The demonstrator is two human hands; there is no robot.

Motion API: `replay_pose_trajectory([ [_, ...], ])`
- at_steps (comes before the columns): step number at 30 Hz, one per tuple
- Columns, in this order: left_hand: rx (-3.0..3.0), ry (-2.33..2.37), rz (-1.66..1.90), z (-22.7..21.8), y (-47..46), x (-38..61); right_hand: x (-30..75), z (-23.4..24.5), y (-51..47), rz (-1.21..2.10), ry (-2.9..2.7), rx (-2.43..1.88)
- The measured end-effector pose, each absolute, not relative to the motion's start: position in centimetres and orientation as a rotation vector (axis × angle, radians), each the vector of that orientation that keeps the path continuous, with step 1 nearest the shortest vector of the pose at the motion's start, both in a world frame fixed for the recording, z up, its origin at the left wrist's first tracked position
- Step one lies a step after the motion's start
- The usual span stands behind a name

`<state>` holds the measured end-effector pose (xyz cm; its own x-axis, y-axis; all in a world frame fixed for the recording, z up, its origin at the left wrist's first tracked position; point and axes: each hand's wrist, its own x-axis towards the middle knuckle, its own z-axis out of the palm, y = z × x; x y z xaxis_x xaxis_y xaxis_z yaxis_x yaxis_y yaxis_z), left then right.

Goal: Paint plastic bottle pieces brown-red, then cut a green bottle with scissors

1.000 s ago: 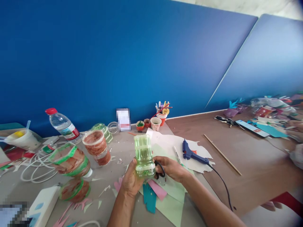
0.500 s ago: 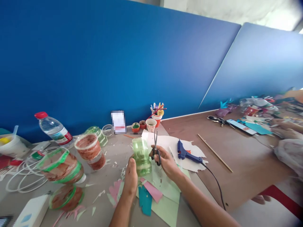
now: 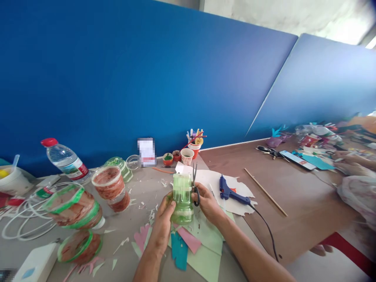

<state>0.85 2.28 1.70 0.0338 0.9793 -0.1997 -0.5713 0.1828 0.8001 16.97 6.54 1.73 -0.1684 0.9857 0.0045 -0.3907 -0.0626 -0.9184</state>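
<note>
My left hand grips the lower part of a cut green plastic bottle piece, held upright above the table. My right hand is closed on black-handled scissors, whose blades point up right beside the bottle piece's right edge. Under both hands lie a pale green paper sheet, a pink paper scrap and a teal paper scrap.
A blue glue gun with its black cord lies on white paper to the right. Brown-and-green painted bottle sections, a water bottle, white cables and small cups stand at left and back. Another person's hands work at far right.
The bottle piece has risen and come against the scissors; half a second ago the two were apart. The camera view has barely shifted since then.
</note>
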Motion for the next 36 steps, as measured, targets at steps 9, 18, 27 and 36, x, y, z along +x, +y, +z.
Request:
replay_pose_trajectory([
  [9, 0.708, 0.771, 1.275, 2.6, 2.2, 0.6, 17.2, 1.6, 6.6, 1.558, -0.952, -0.843],
  [18, 0.641, 0.701, 1.178, 3.5, 1.8, 0.7, 17.6, 1.5, 6.7, 1.563, -1.014, -0.875],
  [27, 0.404, 0.799, 1.432, 2.5, 3.3, -0.7, 18.9, 2.5, 6.5, 1.667, -1.087, -0.662],
  [36, 0.660, 1.085, 1.560, 1.8, 3.4, 0.1, 18.7, 2.2, 5.9, 1.805, -1.181, -0.556],
])
